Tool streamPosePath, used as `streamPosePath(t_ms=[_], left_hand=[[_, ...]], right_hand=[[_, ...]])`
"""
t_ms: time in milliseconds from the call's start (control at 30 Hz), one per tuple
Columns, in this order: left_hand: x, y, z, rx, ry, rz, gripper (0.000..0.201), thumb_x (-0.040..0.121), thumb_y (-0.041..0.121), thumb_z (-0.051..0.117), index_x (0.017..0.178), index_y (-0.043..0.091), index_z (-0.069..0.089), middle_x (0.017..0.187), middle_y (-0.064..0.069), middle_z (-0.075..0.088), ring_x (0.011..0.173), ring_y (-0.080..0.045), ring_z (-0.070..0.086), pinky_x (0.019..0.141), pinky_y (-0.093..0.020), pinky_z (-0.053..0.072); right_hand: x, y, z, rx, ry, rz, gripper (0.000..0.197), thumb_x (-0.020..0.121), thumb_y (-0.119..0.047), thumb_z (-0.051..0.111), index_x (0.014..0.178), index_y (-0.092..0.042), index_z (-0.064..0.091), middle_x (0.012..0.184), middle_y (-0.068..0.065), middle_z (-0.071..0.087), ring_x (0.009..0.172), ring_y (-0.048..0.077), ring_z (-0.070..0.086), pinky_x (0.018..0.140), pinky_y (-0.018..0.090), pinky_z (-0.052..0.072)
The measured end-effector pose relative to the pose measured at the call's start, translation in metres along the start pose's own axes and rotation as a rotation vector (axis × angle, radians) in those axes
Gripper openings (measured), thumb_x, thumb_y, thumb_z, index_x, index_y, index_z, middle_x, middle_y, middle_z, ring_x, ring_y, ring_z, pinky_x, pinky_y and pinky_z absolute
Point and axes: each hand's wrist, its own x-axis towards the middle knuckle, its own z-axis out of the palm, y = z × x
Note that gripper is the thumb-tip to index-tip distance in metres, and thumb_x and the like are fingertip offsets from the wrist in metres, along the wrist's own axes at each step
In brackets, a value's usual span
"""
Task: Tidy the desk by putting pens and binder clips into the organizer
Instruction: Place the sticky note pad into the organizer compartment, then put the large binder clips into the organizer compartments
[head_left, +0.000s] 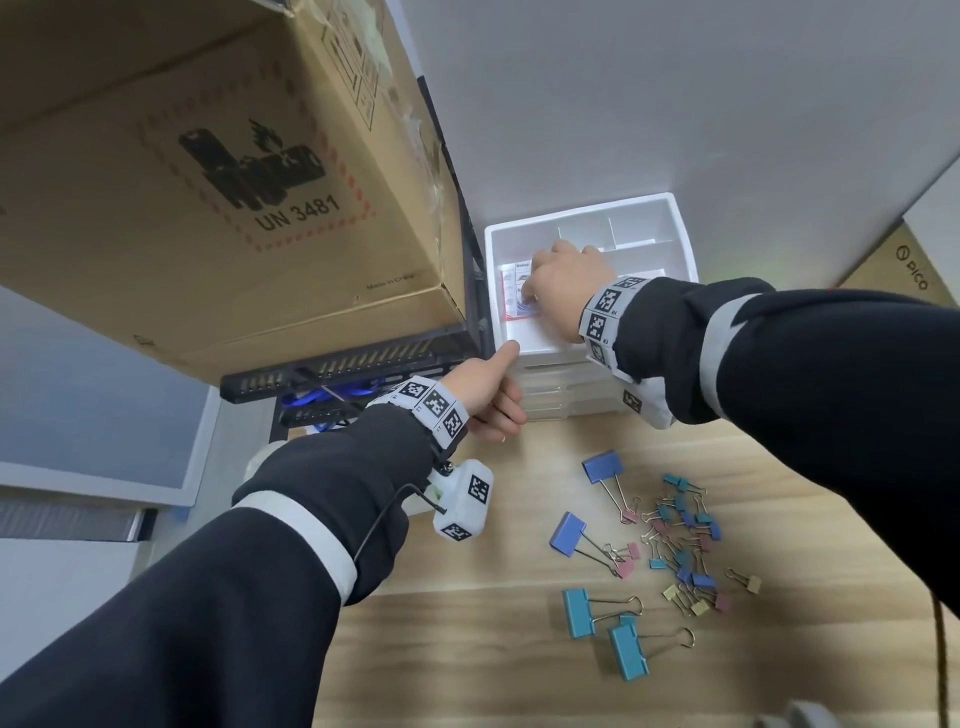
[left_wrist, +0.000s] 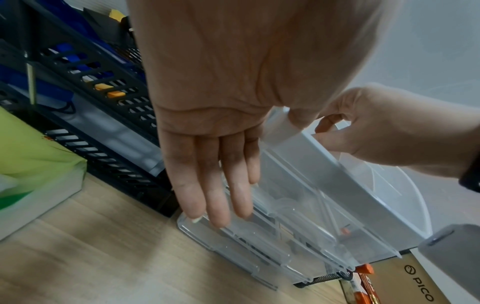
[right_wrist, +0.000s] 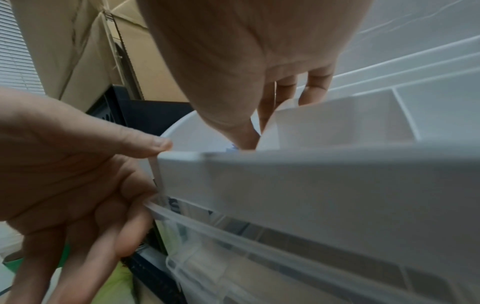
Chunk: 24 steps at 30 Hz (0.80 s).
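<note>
In organizer (head_left: 680, 228) top tray: right hand (head_left: 566, 283) fingertips curled, contents unclear; release low. Left hand (head_left: 491, 395) flat, bracing corner.

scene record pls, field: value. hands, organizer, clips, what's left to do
left hand: braces the organizer's front left corner, thumb on the rim, fingers straight down the drawer fronts
right hand: inside the top tray, fingers curled; what it grips is hidden
organizer: white, divided top tray, clear drawers below, at the back of the desk
binder clips: loose on the desk, large blue and teal ones, small mixed colours
pens: none visible
remaining: clips not yet in organizer
</note>
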Motion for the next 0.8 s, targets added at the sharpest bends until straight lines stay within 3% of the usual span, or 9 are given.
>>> streamPosePath(t_ms=[167, 333, 433, 500, 567, 700, 800], left_hand=[[-0.001, -0.001, 0.0, 0.007, 0.015, -0.003, 0.07, 0.095, 0.069, 0.038, 0.099, 0.004, 0.064, 0.086, -0.019, 0.077, 0.077, -0.032, 0.074, 0.087, -0.055, 0.058], [-0.004, -0.008, 0.003, 0.062, 0.003, -0.01, 0.068, 0.094, 0.069, 0.041, 0.095, 0.005, 0.067, 0.084, -0.016, 0.077, 0.08, -0.031, 0.075, 0.089, -0.051, 0.059], [-0.007, -0.025, 0.012, 0.202, -0.073, -0.022, 0.054, 0.095, 0.056, 0.054, 0.102, 0.003, 0.064, 0.089, -0.016, 0.077, 0.079, -0.028, 0.073, 0.088, -0.047, 0.058], [-0.006, -0.04, 0.02, 0.319, -0.075, -0.004, 0.042, 0.094, 0.044, 0.062, 0.104, 0.003, 0.062, 0.092, -0.016, 0.077, 0.077, -0.026, 0.071, 0.079, -0.04, 0.059], [-0.001, -0.056, 0.034, 0.44, -0.062, 0.012, 0.031, 0.093, 0.037, 0.066, 0.1, 0.007, 0.06, 0.091, -0.014, 0.077, 0.073, -0.024, 0.07, 0.071, -0.035, 0.057], [0.011, -0.087, 0.059, 0.616, -0.072, 0.065, 0.021, 0.085, 0.031, 0.075, 0.088, 0.015, 0.063, 0.085, -0.007, 0.073, 0.07, -0.02, 0.066, 0.067, -0.031, 0.053], [0.021, -0.107, 0.081, 0.759, -0.054, 0.17, 0.029, 0.08, 0.022, 0.077, 0.104, 0.016, 0.062, 0.093, -0.001, 0.066, 0.076, -0.018, 0.061, 0.066, -0.024, 0.049]], right_hand=[[-0.006, -0.005, -0.002, 0.06, 0.008, -0.002, 0.038, 0.082, -0.018, 0.061, 0.119, -0.026, 0.065, 0.125, 0.002, 0.054, 0.118, 0.025, 0.046, 0.095, 0.04, 0.041], [-0.03, 0.001, -0.003, 0.369, 0.199, -0.02, 0.037, 0.086, -0.024, 0.053, 0.12, -0.018, 0.065, 0.122, 0.004, 0.059, 0.116, 0.027, 0.051, 0.095, 0.04, 0.045], [-0.06, 0.002, -0.003, 0.597, 0.281, -0.108, 0.029, 0.084, -0.025, 0.057, 0.111, -0.018, 0.068, 0.1, -0.002, 0.067, 0.081, 0.012, 0.056, 0.081, 0.034, 0.051], [-0.079, -0.002, 0.003, 0.641, 0.236, -0.154, 0.023, 0.084, -0.025, 0.057, 0.103, -0.021, 0.069, 0.076, -0.011, 0.065, 0.064, -0.002, 0.049, 0.071, 0.028, 0.049], [-0.1, -0.005, 0.015, 0.645, 0.216, -0.184, 0.02, 0.082, -0.024, 0.058, 0.097, -0.021, 0.071, 0.062, -0.014, 0.058, 0.059, -0.002, 0.048, 0.065, 0.025, 0.046], [-0.13, -0.006, 0.055, 0.646, 0.132, -0.157, 0.018, 0.08, -0.024, 0.061, 0.096, -0.021, 0.069, 0.066, -0.011, 0.063, 0.064, 0.012, 0.057, 0.065, 0.025, 0.045], [-0.148, -0.003, 0.098, 0.63, 0.005, -0.076, 0.018, 0.081, -0.024, 0.06, 0.097, -0.022, 0.068, 0.07, -0.01, 0.066, 0.07, 0.015, 0.06, 0.067, 0.028, 0.05]])
